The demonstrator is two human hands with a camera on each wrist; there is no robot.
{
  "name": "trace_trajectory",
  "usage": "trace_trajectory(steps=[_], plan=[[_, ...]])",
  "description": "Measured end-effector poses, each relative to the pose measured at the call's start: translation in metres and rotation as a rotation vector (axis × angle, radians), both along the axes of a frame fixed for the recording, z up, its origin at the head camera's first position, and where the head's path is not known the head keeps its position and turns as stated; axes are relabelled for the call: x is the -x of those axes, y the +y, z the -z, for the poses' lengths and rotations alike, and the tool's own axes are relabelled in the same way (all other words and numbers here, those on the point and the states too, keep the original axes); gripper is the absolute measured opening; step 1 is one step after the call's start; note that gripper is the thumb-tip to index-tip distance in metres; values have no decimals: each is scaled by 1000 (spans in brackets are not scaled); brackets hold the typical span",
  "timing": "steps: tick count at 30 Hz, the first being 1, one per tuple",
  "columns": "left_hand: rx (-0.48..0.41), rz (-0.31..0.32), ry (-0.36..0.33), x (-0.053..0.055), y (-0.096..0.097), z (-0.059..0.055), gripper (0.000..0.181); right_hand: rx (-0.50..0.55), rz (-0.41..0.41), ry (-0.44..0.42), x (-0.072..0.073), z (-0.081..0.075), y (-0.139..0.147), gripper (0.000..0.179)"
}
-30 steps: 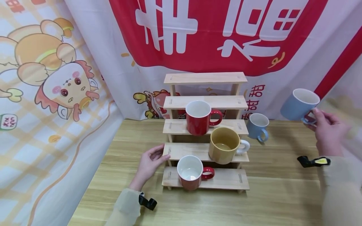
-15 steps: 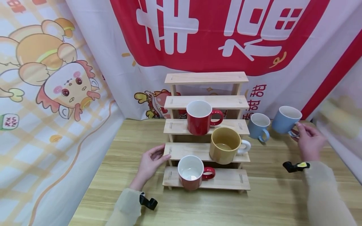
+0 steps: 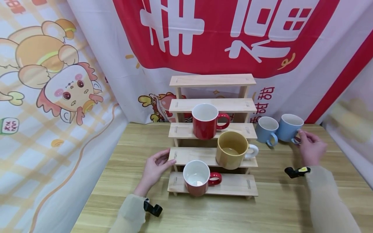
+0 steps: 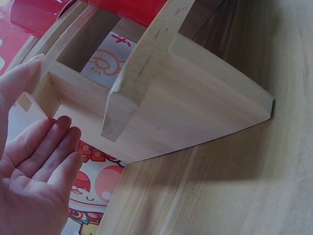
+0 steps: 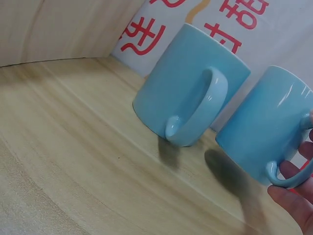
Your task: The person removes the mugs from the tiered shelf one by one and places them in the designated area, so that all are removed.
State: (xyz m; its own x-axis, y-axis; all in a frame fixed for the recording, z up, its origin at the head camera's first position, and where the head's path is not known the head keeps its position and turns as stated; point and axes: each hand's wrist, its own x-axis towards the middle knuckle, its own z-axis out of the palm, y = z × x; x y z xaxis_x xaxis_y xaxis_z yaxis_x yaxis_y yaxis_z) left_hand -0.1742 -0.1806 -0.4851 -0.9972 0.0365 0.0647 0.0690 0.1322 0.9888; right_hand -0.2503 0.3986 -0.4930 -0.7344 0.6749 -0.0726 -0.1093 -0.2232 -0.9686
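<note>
My right hand pinches the handle of a light blue mug, white inside, at the table's back right. In the right wrist view this held mug is close over the tabletop, its shadow below it. Beside it on the left stands a second light blue mug, handle turned towards the front. My left hand is at the left end of a stepped wooden rack, thumb on a step. The left wrist view shows its fingers loosely extended beside the wood.
On the rack stand a red mug on the middle step, a yellow mug with a white handle below it, and another red mug on the lowest step. A printed cloth hangs behind the wooden table.
My right hand has brought its light blue mug left and down, from the air at the right to beside the other blue mug. The left hand has stayed at the rack.
</note>
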Motion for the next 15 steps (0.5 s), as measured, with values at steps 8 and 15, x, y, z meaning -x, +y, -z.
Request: trace_trajectory(steps=[8,15], plan=[[-1,2,1,0,1,0,61,-47,0,-71,0,8,2,10],[2,-3,-9,-1,1,-1,63,-62,-39,-129,0,6,0,20]])
